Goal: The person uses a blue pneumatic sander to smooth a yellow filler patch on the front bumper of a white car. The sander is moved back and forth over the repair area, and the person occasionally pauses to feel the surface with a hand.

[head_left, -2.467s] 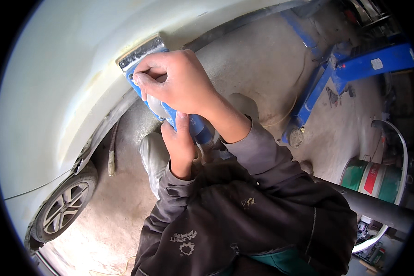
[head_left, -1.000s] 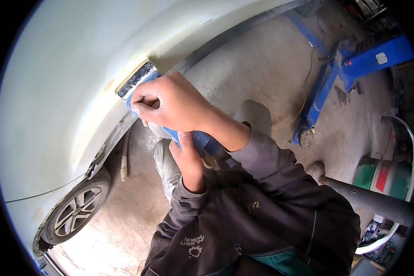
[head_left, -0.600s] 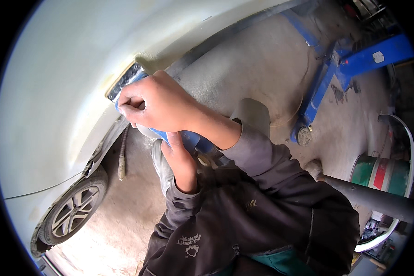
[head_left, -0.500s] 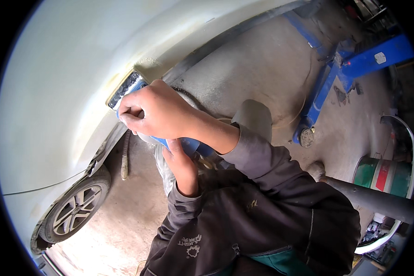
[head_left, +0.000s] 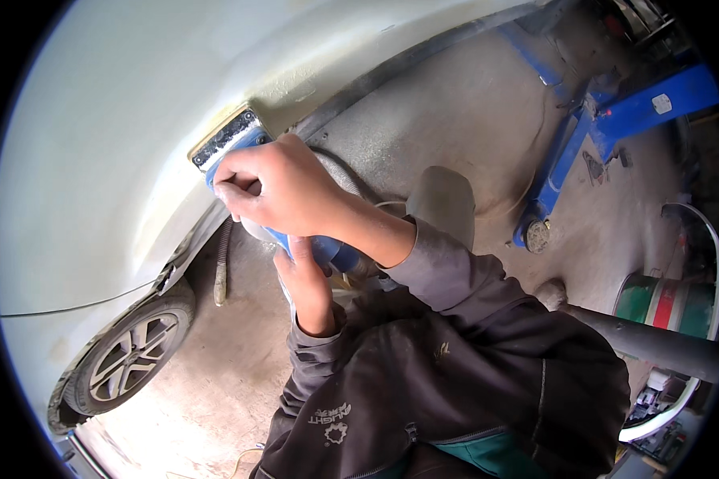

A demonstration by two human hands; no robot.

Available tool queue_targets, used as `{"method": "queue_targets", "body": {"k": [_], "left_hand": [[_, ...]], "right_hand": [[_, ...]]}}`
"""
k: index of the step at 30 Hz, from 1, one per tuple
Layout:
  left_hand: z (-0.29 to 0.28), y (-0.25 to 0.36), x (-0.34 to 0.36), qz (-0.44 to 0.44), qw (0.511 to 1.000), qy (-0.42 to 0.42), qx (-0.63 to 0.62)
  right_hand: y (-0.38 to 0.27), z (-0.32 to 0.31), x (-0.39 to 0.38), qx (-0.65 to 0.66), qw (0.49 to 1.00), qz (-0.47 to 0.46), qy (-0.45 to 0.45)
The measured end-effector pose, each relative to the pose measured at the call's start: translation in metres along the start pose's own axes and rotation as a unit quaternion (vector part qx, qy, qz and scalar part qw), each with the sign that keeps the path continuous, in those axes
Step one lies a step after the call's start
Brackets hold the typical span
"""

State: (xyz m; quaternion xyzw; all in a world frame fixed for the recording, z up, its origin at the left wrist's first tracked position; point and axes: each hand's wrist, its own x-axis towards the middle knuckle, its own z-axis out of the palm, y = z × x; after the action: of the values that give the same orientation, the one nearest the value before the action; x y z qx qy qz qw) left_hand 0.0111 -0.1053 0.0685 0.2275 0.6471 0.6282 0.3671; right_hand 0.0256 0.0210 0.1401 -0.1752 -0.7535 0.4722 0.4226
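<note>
A blue power sander with a dusty, rectangular black pad rests against the pale car body panel. My right hand is closed over the top of its body, just behind the pad. Lower down, my left hand wraps round the rear of the sander, its thumb on the blue housing and its other fingers partly hidden. Whitish dust and a yellowish worn patch show on the panel around the pad. My right forearm and hand cover part of the tool.
Below the panel at left is a car wheel. A ribbed hose hangs near the wheel arch, and another grey hose runs behind my right hand. Blue lift arms stand at right, near a green and red drum.
The sander, with both hands on it, has shifted a little up and to the right along the panel. More of its pad shows. The whole view has shifted slightly.
</note>
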Motion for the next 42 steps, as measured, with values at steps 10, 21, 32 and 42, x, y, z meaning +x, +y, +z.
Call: {"method": "queue_targets", "body": {"k": [10,21,32,42], "left_hand": [[0.004,0.0,0.008,-0.013,0.998,-0.057,-0.016],[0.018,0.017,0.005,0.023,0.995,-0.046,-0.089],[0.013,0.016,0.006,0.003,0.993,-0.086,-0.085],[-0.019,-0.006,-0.006,-0.004,0.997,0.025,-0.075]], "right_hand": [[-0.004,-0.016,-0.005,0.003,0.997,0.076,0.022],[-0.015,-0.02,0.0,-0.023,0.996,0.091,0.001],[-0.016,-0.021,0.002,-0.024,0.996,0.09,0.0],[-0.01,0.029,0.001,-0.068,0.997,-0.034,-0.034]]}}
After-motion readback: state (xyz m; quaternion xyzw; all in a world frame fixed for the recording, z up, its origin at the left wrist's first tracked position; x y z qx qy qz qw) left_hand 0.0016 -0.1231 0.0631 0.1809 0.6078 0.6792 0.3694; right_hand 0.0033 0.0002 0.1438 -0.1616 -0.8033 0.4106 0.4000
